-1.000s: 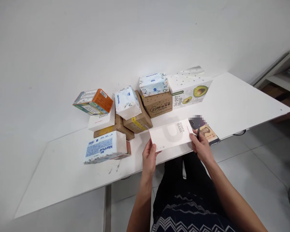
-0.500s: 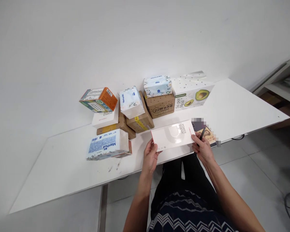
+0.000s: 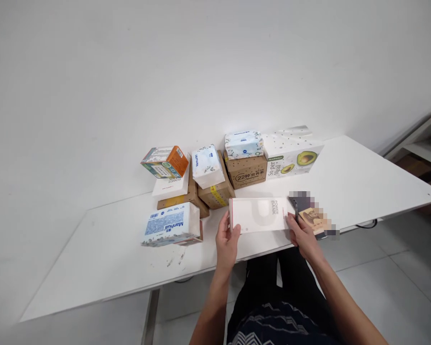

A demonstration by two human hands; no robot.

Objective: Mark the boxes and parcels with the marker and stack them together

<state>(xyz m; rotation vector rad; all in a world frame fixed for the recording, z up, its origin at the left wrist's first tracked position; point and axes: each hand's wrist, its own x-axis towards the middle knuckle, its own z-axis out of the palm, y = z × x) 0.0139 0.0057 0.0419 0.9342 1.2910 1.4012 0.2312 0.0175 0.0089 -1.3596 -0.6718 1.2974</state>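
Note:
A flat white power bank box [image 3: 255, 215] with grey lettering is held between my two hands over the table's front part. My left hand [image 3: 227, 239] grips its left end, thumb on the front face. At the right end, my right hand [image 3: 303, 235] grips the box and also has a dark pen [image 3: 296, 211] sticking up from its fingers. Just beyond that hand lies a dark book [image 3: 312, 218] with a picture on its cover, partly blurred out.
Left of my hands, a tissue pack [image 3: 172, 224] leans on the white table [image 3: 107, 249]. Behind it, cardboard boxes [image 3: 246, 171] carry more tissue packs, a second white box [image 3: 170, 187] and an orange box [image 3: 167, 162]. An avocado-printed carton [image 3: 290, 160] stands by the wall.
The power bank box has tilted, its printed face more upright. My view has shifted, so the table and the stacked things appear lower and further right.

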